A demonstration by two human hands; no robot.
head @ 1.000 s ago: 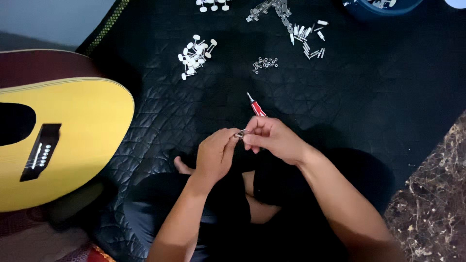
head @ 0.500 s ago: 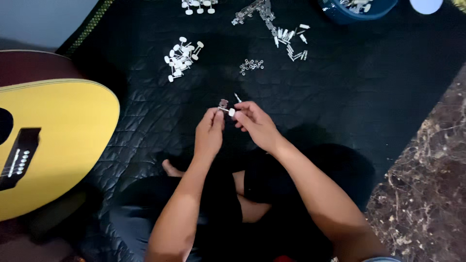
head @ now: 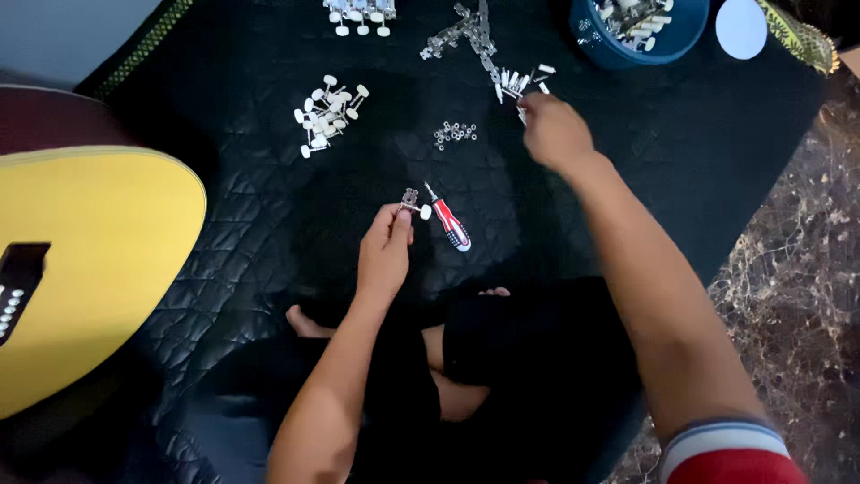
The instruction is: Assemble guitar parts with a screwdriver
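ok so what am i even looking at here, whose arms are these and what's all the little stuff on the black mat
The one picture comes from a camera worn on a person's head, looking down at their own lap and arms as they sit on a black quilted mat. The left hand holds a small metal tuning peg with a white knob in its fingertips. The right hand is stretched out to a pile of small metal parts; whether its grip has closed on one is not clear. A red-handled screwdriver lies on the mat by the left hand. Further off are a heap of white-knobbed pegs, a few tiny washers and a blue bowl of parts. On the left lies a yellow acoustic guitar.
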